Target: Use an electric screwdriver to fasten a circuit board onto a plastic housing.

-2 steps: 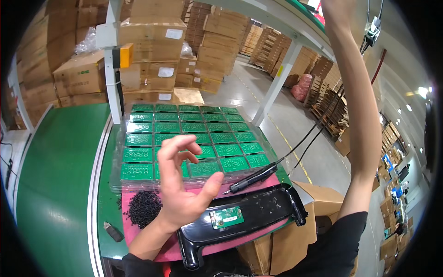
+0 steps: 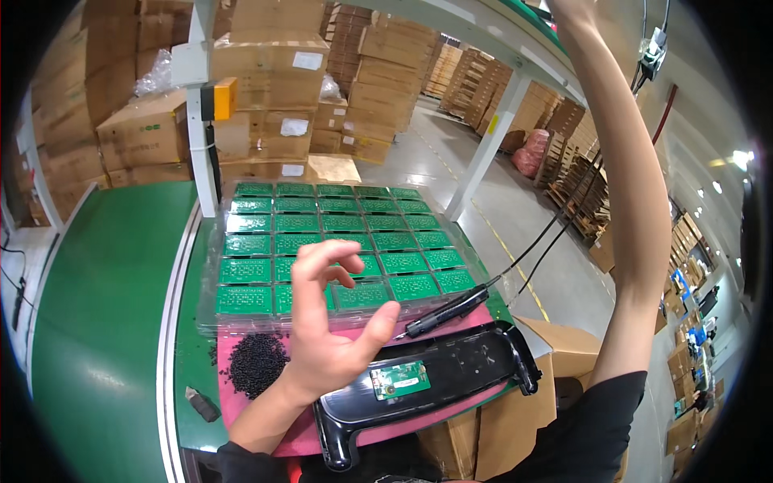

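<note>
My left hand point(image 2: 334, 322) hovers with nothing in it, thumb and curled fingers apart. Below it lies a glossy black plastic housing point(image 2: 459, 362) with a small green circuit board point(image 2: 400, 380) on its inner face. Behind the hand, a clear plastic tray point(image 2: 211, 318) holds rows of green circuit boards point(image 2: 244, 299). A black electric screwdriver point(image 2: 447, 312) rests along the housing's far edge, its cable running up to the right. My right arm reaches up to the overhead frame; only part of my right hand point(image 2: 573, 11) shows at the top edge, with its fingers out of sight.
A pile of small black screws point(image 2: 256, 366) sits on the pink mat point(image 2: 241, 412). Left of it lies a small dark grey block point(image 2: 201, 404). A green conveyor belt point(image 2: 113, 298) runs along the left. White posts point(image 2: 493, 145) rise behind the tray; an open carton point(image 2: 515, 419) stands at right.
The whole view has shifted slightly. My left hand stays raised in nearly the same pose, and a red-and-white patch by my right hand has gone from view.
</note>
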The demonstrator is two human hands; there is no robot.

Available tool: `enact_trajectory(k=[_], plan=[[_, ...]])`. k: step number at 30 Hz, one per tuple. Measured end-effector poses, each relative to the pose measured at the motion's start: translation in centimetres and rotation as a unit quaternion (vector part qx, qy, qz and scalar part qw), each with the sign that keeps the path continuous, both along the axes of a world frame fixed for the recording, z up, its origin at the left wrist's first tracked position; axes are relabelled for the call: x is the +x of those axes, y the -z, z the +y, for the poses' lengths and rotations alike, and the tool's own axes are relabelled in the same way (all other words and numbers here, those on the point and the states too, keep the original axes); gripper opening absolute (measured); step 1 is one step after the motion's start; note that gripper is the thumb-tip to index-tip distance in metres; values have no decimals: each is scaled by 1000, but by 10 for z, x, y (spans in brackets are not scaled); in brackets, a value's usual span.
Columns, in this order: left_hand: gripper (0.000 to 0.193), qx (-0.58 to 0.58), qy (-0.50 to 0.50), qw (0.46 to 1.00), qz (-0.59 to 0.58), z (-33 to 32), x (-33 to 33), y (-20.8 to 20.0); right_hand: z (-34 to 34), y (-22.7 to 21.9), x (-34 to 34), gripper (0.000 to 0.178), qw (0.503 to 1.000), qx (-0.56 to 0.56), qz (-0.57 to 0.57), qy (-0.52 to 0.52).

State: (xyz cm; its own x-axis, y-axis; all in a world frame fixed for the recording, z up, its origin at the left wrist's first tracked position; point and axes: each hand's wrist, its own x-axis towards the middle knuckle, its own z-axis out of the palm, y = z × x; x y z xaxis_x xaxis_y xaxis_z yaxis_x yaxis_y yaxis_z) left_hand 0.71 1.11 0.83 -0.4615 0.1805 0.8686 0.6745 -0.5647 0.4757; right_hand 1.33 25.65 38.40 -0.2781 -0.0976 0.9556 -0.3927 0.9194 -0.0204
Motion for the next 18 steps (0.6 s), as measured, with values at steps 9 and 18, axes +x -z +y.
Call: enact_trajectory(k=[9,18], plan=[[59,-61,-40,997,-1,-32,-28,14,15,21,-67,65,900,94,-212,-369],[61,-106,17,994,34,-10,-23,11,53,0,-81,63,962,78,-84,248]])
